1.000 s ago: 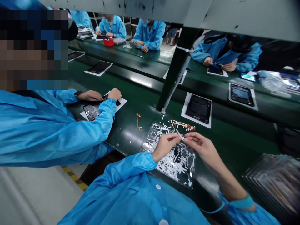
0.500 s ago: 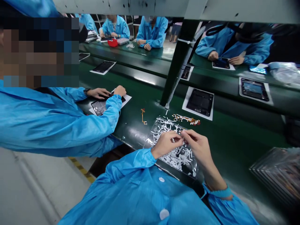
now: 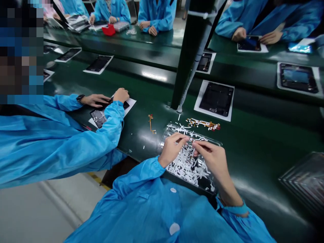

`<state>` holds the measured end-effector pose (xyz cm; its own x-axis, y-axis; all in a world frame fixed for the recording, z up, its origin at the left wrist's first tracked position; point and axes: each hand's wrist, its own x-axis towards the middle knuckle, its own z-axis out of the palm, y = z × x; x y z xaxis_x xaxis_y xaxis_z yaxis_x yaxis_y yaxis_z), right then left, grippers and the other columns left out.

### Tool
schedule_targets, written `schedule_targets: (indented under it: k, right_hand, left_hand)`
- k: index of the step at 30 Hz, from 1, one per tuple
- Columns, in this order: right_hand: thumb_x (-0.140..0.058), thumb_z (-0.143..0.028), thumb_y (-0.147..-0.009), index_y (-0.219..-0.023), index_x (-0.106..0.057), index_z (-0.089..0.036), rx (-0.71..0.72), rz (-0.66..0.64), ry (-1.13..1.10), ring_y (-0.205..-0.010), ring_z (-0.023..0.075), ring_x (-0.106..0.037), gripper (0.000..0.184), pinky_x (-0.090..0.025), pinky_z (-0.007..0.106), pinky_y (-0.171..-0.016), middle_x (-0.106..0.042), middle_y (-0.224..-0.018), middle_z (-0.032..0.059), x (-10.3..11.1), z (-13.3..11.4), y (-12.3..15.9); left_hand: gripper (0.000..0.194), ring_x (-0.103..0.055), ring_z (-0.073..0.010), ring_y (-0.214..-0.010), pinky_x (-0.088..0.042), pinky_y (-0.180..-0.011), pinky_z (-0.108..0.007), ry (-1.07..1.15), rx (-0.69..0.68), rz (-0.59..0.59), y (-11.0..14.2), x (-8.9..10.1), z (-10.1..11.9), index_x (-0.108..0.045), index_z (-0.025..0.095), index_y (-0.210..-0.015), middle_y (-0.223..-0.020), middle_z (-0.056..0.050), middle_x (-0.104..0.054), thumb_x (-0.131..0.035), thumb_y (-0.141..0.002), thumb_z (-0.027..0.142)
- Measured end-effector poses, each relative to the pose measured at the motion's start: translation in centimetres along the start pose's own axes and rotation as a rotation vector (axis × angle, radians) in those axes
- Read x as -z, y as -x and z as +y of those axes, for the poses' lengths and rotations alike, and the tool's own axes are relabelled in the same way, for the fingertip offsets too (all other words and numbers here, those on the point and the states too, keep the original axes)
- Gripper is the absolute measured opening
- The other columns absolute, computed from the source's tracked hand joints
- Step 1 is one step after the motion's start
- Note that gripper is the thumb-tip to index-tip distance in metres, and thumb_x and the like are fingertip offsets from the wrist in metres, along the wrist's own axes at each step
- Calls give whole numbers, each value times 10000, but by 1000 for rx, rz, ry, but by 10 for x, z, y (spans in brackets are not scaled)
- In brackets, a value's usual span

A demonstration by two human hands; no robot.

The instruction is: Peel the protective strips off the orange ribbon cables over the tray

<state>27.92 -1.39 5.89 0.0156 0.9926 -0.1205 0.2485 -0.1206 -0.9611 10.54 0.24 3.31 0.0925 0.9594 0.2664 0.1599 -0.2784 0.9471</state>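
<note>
Over a clear plastic tray (image 3: pixel 164 139) filled with loose white strips (image 3: pixel 186 168), my left hand (image 3: pixel 172 149) and my right hand (image 3: pixel 212 157) are held close together. Thumb and fingers are pinched on both. A small pale bit shows at the right fingertips, but what either hand grips is too small and covered to name. Just beyond the tray lies a pile of orange flex cables (image 3: pixel 204 124) with white tabs. One separate flex cable (image 3: pixel 151 124) rests on the green bench, left of the tray.
At left, a co-worker's sleeve (image 3: pixel 101 135) and hands reach over a device part on white paper. A black device housing (image 3: pixel 216 99) lies on paper behind the cables. A dark post (image 3: pixel 187 57) rises from the bench (image 3: pixel 253 145). Stacked clear trays (image 3: pixel 303 182) stand at right.
The camera view has shifted, tilting lower. My hands stay over the tray, still pinched; the fingertips have parted slightly and a pale bit now shows at the right ones.
</note>
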Motion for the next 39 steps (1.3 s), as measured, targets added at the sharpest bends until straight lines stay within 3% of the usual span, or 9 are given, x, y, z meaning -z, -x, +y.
schedule_targets:
  k: [5, 15, 24, 29, 36, 39]
  right_hand:
    - [-770, -489, -824, -935, -784, -178, -25, 75, -12, -587, 175, -670, 330, -570, 311, -608, -710, -669, 29, 3, 8, -1]
    - [-715, -441, -894, -979, -796, -204, 62, 54, 78, -634, 163, -659, 264, -543, 299, -617, -699, -757, 28, 0, 5, 4]
    - [-661, -446, -930, -1006, -807, -225, 120, -26, 181, -625, 155, -634, 276, -500, 301, -607, -678, -759, 22, 4, 5, 5]
    - [-656, -463, -919, -926, -813, -228, 123, -78, 210, -617, 173, -638, 283, -488, 317, -611, -685, -729, 31, 5, 3, 6]
    - [-674, -549, -878, -889, -788, -205, 34, -58, 177, -562, 177, -598, 363, -469, 316, -549, -680, -676, 38, 10, 8, 5]
    - [-674, -584, -871, -921, -772, -194, -15, -19, 144, -576, 171, -582, 405, -451, 301, -528, -687, -697, 45, 15, 8, 4]
  left_hand:
    - [127, -675, -130, -777, -579, -720, -275, -63, -68, 38, 1, -10, -6, -780, 173, -957, -891, -44, -751, -717, -937, 282]
    - [130, -695, -116, -736, -624, -718, -270, -154, -136, 105, 1, -14, -5, -775, 175, -1008, -924, -47, -754, -736, -923, 265]
    - [173, -732, -138, -878, -640, -824, -281, -288, -277, 34, 5, -10, -8, -744, 158, -1110, -982, -61, -757, -649, -975, 211]
    - [170, -734, -154, -888, -627, -817, -291, -457, -358, -42, 5, -5, -9, -740, 163, -1039, -967, -57, -761, -584, -997, 217]
    - [133, -725, -162, -850, -597, -810, -290, -506, -239, -137, 1, 5, -12, -743, 178, -931, -934, -40, -759, -610, -932, 179]
    - [196, -718, -147, -864, -595, -790, -264, -470, -160, -143, 0, 9, -10, -741, 187, -1032, -981, -40, -742, -600, -914, 119]
